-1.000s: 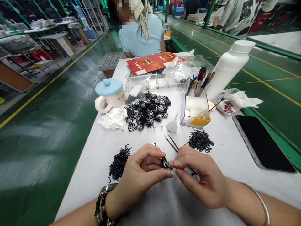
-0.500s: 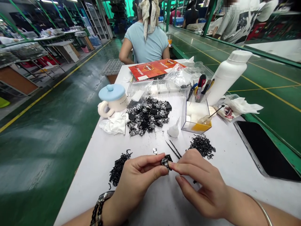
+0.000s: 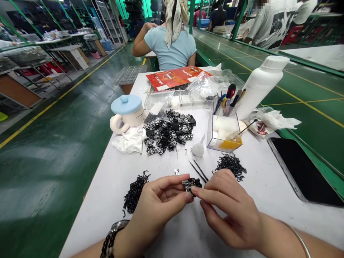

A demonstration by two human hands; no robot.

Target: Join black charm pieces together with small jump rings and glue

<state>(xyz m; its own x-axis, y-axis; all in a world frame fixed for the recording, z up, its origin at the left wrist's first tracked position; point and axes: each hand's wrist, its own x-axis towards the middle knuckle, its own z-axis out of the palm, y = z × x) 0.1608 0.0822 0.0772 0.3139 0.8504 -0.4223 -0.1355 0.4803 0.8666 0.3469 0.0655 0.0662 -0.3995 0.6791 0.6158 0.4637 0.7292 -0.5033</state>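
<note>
Since the earlier frame, our small black-and-silver part [image 3: 191, 185] has swung more sideways, and a co-worker's arm [image 3: 140, 46] on the far side has risen. We hold the part above the near desk [image 3: 104, 200], between our hands: the fingers of our left hand [image 3: 158, 201] are closed on it — a thumb-and-index pinch. Our right hand [image 3: 233, 211] touches it with the index fingertip, the thumb parted below — fingers half open. Curved black pieces [image 3: 135, 193] lie just left; dark tweezers [image 3: 197, 170] lie slightly farther off.
</note>
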